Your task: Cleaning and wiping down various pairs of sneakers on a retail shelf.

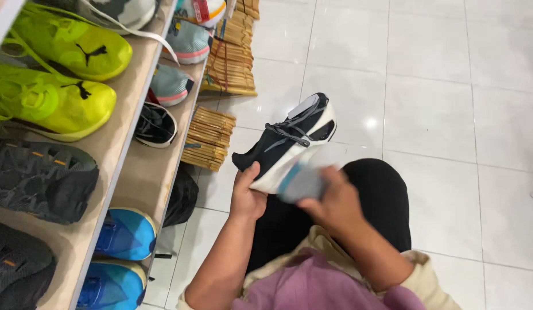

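While the black-and-white sneaker is being held up over the black-clad knee, well clear of the tiled floor, it is being gripped at its toe end by the left hand, whose fingers are being wrapped around the black upper and pale sole. A blurred grey cloth or brush — too smeared to be told apart — is being clutched in the right hand and pressed against the white sole just right of the left hand. The sneaker is being judged light, since one hand is carrying it tilted with the heel upward. Its knit upper is being taken as soft and yielding, its foam sole as firmer and somewhat smooth — so the safest hold is being reckoned at the sole and toe together, not at the loose grey laces. Left of the sneaker, a wooden shelf is being filled with yellow-green shoes, dark ones and blue ones; stacked wooden slats are lying between shelf and sneaker.
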